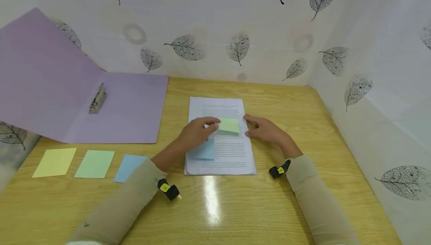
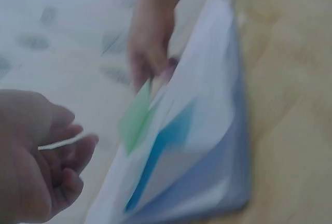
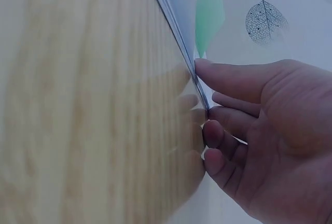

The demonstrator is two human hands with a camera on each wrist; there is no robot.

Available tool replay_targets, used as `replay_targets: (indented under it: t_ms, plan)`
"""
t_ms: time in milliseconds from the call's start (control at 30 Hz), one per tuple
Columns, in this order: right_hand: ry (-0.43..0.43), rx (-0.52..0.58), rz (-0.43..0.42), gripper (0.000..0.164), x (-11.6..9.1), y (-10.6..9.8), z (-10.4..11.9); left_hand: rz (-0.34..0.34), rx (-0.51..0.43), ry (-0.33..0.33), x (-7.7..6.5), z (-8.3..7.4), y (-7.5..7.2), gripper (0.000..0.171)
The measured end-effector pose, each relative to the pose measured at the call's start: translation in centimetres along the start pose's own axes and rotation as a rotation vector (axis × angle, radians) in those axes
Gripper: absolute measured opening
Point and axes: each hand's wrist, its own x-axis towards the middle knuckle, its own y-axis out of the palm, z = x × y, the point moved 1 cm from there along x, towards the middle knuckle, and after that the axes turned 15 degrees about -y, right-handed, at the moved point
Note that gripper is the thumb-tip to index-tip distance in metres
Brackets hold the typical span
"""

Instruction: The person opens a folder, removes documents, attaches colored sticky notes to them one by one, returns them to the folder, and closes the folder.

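Note:
A stack of printed paper sheets (image 1: pixel 229 164) lies on the table, bearing a green sticky note (image 1: pixel 229 125) and a blue sticky note (image 1: pixel 205 150). In the head view my left hand (image 1: pixel 196 132) is over the stack, fingertips at the green note's left edge. The left wrist view, though blurred, shows this hand (image 2: pixel 39 156) with loosely bent fingers and a gap between it and the note. My right hand (image 1: pixel 267 129) touches the stack's right edge, thumb and forefinger set apart along it. Its other fingers (image 3: pixel 215 162) are bent beside the edge.
On the left stands a purple folder (image 1: pixel 134 106), opened out, with a metal clip (image 1: pixel 98 101) inside. In front of it lie yellow (image 1: pixel 54 162), green (image 1: pixel 95 164) and blue (image 1: pixel 126 166) notes. A leaf-patterned curtain (image 1: pixel 215 20) borders the wooden table (image 1: pixel 256 207).

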Motion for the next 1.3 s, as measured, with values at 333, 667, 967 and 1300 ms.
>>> replay_targets:
  t_ms: [333, 667, 967, 1300]
  plan:
    - [-0.01, -0.04, 0.03, 0.068, 0.0, 0.2, 0.2, -0.128, 0.082, -0.223, 2.2, 3.6, -5.2, 0.047]
    - [-0.024, 0.002, 0.037, 0.067, -0.1, 0.2, 0.2, -0.093, -0.078, -0.15, 2.9, 4.0, -5.2, 0.042]
    - [-0.028, 0.029, 0.033, 0.067, 0.0, 0.0, 0.4, -0.073, -0.295, -0.11, 2.7, 3.9, -5.2, 0.045]
    - [-0.035, 0.046, 0.024, 0.065, -0.1, 0.0, 0.3, -0.085, -0.381, -0.111, 2.9, 3.7, -4.6, 0.038]
